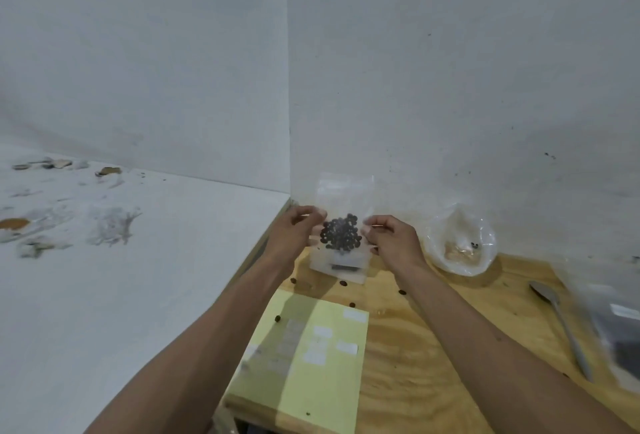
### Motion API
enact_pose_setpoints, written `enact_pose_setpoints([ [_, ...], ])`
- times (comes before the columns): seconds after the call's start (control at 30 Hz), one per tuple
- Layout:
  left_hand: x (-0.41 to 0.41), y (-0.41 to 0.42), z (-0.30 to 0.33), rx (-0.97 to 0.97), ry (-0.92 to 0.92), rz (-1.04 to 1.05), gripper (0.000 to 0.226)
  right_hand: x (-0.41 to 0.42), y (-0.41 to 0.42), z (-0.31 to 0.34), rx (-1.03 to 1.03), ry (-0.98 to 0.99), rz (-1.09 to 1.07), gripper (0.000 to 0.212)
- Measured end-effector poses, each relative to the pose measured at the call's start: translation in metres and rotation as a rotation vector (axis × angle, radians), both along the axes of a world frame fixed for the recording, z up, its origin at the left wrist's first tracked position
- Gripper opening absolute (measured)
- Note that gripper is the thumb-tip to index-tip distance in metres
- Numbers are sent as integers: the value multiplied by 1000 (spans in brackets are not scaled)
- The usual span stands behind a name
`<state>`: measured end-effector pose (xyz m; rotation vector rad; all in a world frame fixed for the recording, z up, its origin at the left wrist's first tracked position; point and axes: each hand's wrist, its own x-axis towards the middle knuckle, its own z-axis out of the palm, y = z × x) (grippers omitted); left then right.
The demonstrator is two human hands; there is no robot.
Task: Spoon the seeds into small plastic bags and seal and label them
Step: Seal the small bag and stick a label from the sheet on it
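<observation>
Item: small clear plastic bag [343, 205], centre of frame, held upright above the wooden worktop [415, 347]. Contents: a cluster of dark round seeds [340, 233] settled low in the bag. Our left hand [294, 229] and right hand [391, 238] each pinch a side edge, fingers curled onto the film.

Step in hand, as we judge it: sealing. We should keep the bag upright, press the top strip flat and run the fingers along it end to end.

Also present: grey metal spoon [561, 323], lower right; crinkled bag-lined bowl [459, 243], right of centre; pale yellow sheet of white labels [311, 357], lower centre; loose seeds scattered on grained plywood.
</observation>
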<state>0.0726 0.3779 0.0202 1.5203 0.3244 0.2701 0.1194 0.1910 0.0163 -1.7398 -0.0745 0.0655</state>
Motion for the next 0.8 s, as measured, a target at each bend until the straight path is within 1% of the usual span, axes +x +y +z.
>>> enact_pose_setpoints([
  [0.07,-5,7,10,-45,-83,9,28,-5,7,6,30,-29,51,12],
  [0.1,-9,10,14,-47,-111,21,27,-8,11,9,34,-41,74,10],
  [0.17,-17,17,19,-33,-141,66,18,-15,19,11,0,-69,99,11],
  [0.2,-21,21,19,-33,-155,101,13,-20,22,10,-41,-76,96,16],
  [0.27,-29,29,20,-43,-184,164,7,-34,30,10,-141,-74,104,27],
  [0.3,-33,34,20,-49,-199,186,6,-42,34,9,-222,-80,151,24],
  [0.33,-38,39,20,-56,-213,203,6,-50,39,8,-333,-93,239,19],
  [0.37,-43,45,21,-59,-220,221,6,-58,44,7,-454,-93,357,18],
  [0.43,-52,53,22,-46,-216,255,12,-75,57,5,-623,-89,558,27],
  [0.5,-60,58,22,-33,-213,282,17,-88,69,3,-715,-106,658,37],
  [0.6,-70,60,20,-40,-215,299,17,-108,83,7,-837,-90,789,48],
  [0.67,-75,62,18,-41,-209,310,15,-119,92,8,-909,-76,826,46],
  [0.8,-84,63,13,-35,-191,303,14,-125,106,2,-984,-77,805,23],
])
